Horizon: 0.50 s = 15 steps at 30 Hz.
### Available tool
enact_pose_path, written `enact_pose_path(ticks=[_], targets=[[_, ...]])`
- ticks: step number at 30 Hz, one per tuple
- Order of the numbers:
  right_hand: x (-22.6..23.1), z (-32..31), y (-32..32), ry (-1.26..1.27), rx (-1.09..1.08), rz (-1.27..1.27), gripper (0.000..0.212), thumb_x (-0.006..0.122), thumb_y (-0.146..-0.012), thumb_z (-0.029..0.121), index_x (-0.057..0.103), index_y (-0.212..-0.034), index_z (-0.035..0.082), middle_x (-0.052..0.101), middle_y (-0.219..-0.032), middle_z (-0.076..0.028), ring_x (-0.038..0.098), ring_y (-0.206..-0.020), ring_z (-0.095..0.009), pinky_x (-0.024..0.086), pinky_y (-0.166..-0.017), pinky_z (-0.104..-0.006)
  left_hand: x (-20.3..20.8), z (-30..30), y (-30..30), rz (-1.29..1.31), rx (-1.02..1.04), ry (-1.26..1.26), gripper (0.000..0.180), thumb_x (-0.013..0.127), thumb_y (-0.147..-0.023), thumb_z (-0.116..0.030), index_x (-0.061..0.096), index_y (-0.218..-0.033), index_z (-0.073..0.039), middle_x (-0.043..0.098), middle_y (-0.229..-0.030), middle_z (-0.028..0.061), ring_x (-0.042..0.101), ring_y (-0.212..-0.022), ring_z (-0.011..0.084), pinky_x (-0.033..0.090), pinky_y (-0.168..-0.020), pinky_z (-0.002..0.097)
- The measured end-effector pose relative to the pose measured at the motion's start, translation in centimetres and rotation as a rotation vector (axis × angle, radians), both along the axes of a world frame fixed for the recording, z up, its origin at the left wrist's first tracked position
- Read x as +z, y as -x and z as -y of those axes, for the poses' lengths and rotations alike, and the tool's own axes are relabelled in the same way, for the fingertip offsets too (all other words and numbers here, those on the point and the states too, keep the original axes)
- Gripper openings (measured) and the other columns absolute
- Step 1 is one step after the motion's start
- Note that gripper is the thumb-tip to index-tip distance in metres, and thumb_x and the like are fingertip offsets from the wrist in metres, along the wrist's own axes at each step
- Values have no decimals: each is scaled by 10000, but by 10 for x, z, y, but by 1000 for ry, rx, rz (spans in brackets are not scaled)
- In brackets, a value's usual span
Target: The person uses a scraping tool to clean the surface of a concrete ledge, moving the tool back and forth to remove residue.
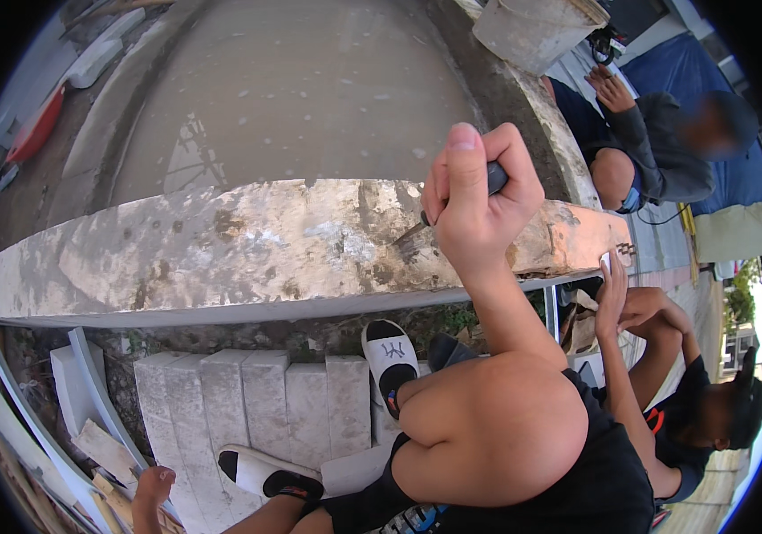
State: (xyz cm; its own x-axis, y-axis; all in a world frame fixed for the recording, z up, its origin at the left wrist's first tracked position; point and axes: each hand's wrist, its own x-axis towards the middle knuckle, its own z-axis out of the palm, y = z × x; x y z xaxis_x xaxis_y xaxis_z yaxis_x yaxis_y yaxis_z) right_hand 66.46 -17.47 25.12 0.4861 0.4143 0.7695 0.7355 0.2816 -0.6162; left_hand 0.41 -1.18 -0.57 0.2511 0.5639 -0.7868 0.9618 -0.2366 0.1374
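Note:
My right hand (486, 191) is closed around the dark handle (496, 177) of a hand tool, thumb uppermost. Its thin shaft (412, 233) slants down to the left and meets the stained, pale top of a low wall (265, 236); the tool's exact kind is unclear. Whitish patches and dark scuffs mark the surface by the tip. My left hand (155, 485) is low at the left, fingers curled, near wood scraps (107, 449); whatever it may hold is hidden. My bent knee (510, 427) rises below my right forearm.
Murky grey water (301, 89) fills the basin beyond the wall. Pale blocks (252, 405) lie by my sandals (392, 351). A person's hand (611, 289) presses a white piece on the wall's right end. Another person (666, 151) crouches near a bucket (537, 31). Metal strips (101, 387) lie left.

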Motion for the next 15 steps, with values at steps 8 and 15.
enact_pose_path(ticks=[8, 15], targets=[[-7, 5, 14, -134, 79, -242, 329, 525, -1053, 167, 387, -772, 68, 448, -580, -31, 385, -397, -85, 325, -360, -239, -1, -2, 19, 36, 96, -18, 226, 632, -874, -229, 775, -930, -64, 745, -883, 178, 728, -881, 315, 558, -814, 395], [8, 8, -15, -234, 52, -470, 334, 542, -1051, 174, 380, -775, 76, 454, -599, -43, 400, -407, -85, 324, -361, -241, -4, -1, 9, 53, 52, -20, 216, 641, -872, -218, 774, -934, -59, 746, -888, 174, 728, -906, 318, 559, -820, 395]])
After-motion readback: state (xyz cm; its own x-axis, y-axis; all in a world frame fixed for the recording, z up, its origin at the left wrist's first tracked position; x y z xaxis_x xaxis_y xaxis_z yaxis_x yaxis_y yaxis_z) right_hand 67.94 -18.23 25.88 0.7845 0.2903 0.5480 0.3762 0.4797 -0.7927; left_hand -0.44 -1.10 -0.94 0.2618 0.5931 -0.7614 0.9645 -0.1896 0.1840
